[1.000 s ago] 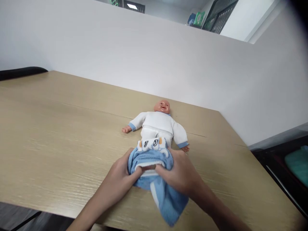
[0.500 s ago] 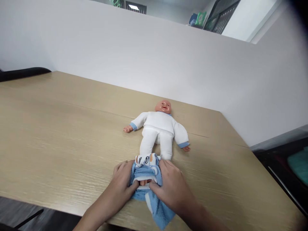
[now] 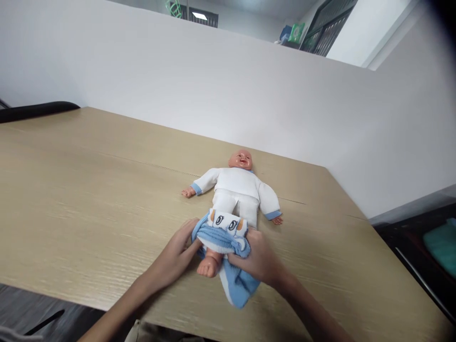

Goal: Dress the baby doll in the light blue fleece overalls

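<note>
A baby doll in a white top and white leggings lies face up on the table, its head away from me. Blue doll pants with a white patch and embroidered eyes are bunched round its lower legs. One bare foot sticks out of a leg opening; the other foot is hidden. My left hand grips the pants at their left edge, thumb in front. My right hand grips the right edge, its fingers partly behind the cloth. The other blue pant leg hangs loose toward me.
The wooden table reaches back to a white partition wall. A black chair back stands at the far left. At the right is a dark chair with a teal cloth.
Both hands have drawn the pants up the doll's legs, away from me. The foot, only its toes visible before, now shows clear of the opening.
</note>
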{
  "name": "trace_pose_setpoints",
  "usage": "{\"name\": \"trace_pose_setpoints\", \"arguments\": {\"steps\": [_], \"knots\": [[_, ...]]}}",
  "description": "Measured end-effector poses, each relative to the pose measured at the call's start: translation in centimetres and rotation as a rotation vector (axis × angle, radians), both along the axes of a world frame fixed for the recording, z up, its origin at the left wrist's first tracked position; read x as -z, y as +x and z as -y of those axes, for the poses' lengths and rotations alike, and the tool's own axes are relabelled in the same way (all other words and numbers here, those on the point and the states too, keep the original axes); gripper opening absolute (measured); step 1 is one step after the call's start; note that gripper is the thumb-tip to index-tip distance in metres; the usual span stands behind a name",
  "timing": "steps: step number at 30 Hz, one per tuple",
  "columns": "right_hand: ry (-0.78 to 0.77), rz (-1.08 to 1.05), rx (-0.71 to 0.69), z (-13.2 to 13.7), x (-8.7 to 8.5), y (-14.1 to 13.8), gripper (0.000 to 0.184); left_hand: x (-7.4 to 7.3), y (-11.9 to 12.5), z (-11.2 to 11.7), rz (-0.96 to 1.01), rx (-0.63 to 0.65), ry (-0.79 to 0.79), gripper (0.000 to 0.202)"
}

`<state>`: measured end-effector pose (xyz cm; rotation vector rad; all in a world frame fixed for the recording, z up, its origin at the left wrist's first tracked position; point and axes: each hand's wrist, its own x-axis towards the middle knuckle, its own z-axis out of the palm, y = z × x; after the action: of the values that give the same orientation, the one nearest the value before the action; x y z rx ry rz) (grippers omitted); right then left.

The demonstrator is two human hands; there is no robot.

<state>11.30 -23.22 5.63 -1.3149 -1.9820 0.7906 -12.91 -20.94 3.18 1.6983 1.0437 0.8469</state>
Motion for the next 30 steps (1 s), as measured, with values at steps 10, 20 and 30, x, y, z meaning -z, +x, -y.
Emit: {"name": "trace_pose_setpoints", "arguments": {"steps": [10,20,30], "knots": [[-0.271,-0.170,-0.011,-1.7,0.9,5.5,0.047,-2.4,-2.4,-3.5,-0.015,0.281,-0.113,0.042],[-0.559,-0.795,0.076,-1.1,3.8,6.1,0.084,-5.9,0.8,-6.3,-0.198,0.300,0.157,0.057],[-0.545,-0.561,-0.139,-1.1,2.3,7.9,0.062,-8.1,7.7,-11.4,-0.206,0.887,0.076,0.023]]}}
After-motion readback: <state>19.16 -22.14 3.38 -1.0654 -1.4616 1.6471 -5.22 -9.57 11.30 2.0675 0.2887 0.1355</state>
